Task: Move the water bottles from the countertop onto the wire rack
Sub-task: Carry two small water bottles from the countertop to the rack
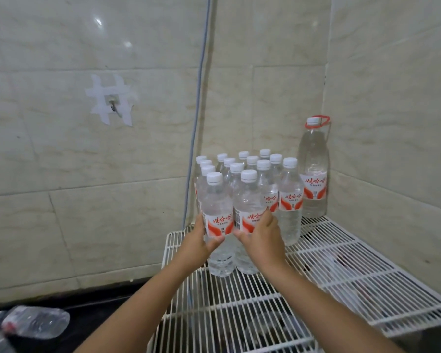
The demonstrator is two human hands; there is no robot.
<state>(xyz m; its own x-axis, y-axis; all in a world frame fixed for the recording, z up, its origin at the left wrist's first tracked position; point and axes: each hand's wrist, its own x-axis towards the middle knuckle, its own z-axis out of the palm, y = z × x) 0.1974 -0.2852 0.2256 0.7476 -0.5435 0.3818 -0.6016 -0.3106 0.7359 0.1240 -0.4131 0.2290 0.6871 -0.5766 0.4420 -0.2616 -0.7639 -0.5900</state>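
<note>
Several clear water bottles with white caps and red-and-white labels stand in rows on the white wire rack (pixel 354 273), near its back left corner. My left hand (pixel 197 242) grips the front left bottle (pixel 218 202) at its label. My right hand (pixel 262 235) grips the front right bottle (pixel 248 200) beside it. Both bottles stand upright with their bases on the rack wires. More bottles lie on their sides on the dark countertop (pixel 92 324) at the lower left, one of them a lying bottle (pixel 36 322).
A tall bottle with a red handle ring (pixel 313 169) stands in the back right corner of the rack. Tiled walls close in behind and to the right. A grey cable (pixel 197 118) runs down the wall. A taped hook (pixel 112 103) is on the wall.
</note>
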